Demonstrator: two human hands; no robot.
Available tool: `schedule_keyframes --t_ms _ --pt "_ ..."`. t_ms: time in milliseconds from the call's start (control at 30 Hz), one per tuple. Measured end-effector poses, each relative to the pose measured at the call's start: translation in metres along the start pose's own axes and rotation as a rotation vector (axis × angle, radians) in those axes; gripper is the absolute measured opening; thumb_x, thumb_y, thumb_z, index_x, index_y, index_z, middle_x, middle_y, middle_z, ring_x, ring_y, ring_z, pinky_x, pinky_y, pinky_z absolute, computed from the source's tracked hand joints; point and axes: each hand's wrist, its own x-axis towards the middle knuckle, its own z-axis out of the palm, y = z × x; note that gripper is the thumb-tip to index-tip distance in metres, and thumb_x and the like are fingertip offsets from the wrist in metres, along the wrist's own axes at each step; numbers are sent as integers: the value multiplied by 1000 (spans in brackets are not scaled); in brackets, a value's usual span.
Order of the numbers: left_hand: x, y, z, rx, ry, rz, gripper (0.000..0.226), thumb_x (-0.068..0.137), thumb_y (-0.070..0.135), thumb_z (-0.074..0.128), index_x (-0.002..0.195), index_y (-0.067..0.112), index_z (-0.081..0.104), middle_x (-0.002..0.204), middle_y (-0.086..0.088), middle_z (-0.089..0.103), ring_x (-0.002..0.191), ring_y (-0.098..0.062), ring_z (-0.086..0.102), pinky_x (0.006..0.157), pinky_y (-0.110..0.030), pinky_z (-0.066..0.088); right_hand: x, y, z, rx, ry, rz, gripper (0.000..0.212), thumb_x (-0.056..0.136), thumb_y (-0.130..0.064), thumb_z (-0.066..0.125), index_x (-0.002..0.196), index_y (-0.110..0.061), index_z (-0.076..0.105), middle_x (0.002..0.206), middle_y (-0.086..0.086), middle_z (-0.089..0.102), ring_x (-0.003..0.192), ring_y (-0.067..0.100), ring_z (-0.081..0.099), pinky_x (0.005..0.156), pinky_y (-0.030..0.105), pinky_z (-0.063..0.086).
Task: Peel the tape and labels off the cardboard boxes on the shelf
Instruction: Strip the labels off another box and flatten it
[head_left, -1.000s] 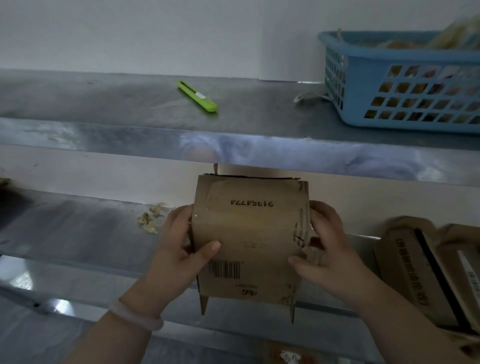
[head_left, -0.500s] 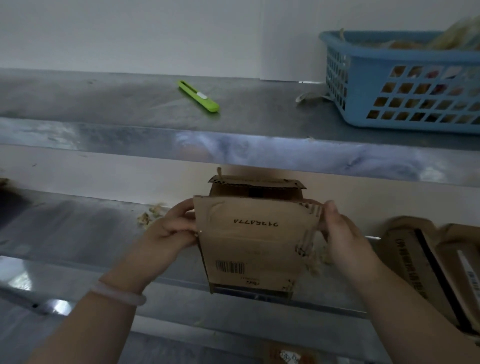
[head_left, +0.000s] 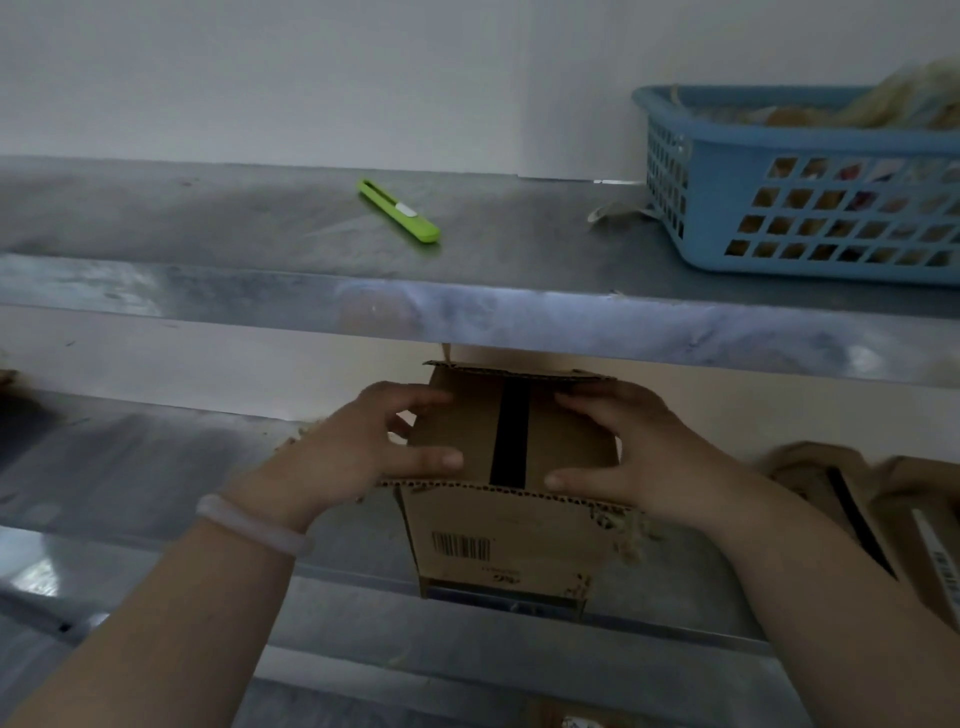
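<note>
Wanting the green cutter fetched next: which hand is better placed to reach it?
Probably left: the left hand lies nearly below the green cutter; the right hand sits farther across the box.

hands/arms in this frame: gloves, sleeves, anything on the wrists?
No gloves on the left hand or the right hand, and no sleeves in view. A pale, smooth bangle circles the left wrist; the right wrist has nothing on it.

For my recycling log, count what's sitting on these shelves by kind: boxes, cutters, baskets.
Cardboard boxes: 3 (barcoded box, box at right, box at far right; the last two are cut off by the frame)
Green utility knife: 1
Blue plastic basket: 1
Total: 5
</note>
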Motion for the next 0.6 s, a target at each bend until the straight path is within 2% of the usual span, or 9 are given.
schedule_keyframes --t_ms 67,100,167,233,333,467,533,600 --pt "4 5 -2 141 -58 -23 103 38 77 66 133 46 41 126 11 35 109 -4 49 84 -10 40 1 -11 -1 -51 -43 52 110 60 -84 57 152 -39 15 157 -14 14 143 12 11 117 32 17" --pt "6 9 -1 213 -76 -46 111 38 79 67 139 47 32 129 9 30 114 -7 46 91 -14 40 1 -16 0 -71 -49 65 110 63 -79 61 152 -39 10 157 -14 10 143 12 8 116 33 17" --pt "10 20 6 320 -116 -111 115 46 81 71 143 50 17 129 7 25 116 -15 41 98 -25 38 4 -26 4 -84 -28 83 110 64 -76 65 152 -41 7 157 -13 9 144 15 7 115 35 20" --pt "15 26 20 353 -72 -127 109 55 75 73 142 50 11 125 4 26 113 -19 42 94 -27 36 7 -31 9 -92 6 74 105 65 -74 66 149 -43 11 156 -11 14 143 17 10 113 35 23" --pt "15 31 32 331 -10 -101 103 60 64 76 139 50 13 118 6 25 108 -18 43 88 -27 38 8 -30 13 -89 51 77 98 66 -66 70 146 -45 17 151 -7 23 140 20 14 109 33 27" --pt "16 27 33 303 0 -82 91 66 57 70 138 52 14 120 7 31 99 -17 51 80 -25 43 8 -30 13 -28 48 73 94 68 -57 69 145 -46 17 150 -7 22 141 21 14 109 37 29" --pt "17 27 32 139 -11 -64 76 68 56 61 135 54 25 122 9 46 98 -13 57 80 -29 49 7 -32 11 -2 64 43 89 70 -52 68 145 -46 19 151 -10 21 142 19 13 111 37 29" --pt "11 32 27 -110 -14 -74 52 75 49 55 124 54 39 111 12 59 96 -8 59 80 -32 51 3 -31 8 31 81 6 81 74 -46 64 144 -47 23 150 -15 20 142 16 14 112 37 29"
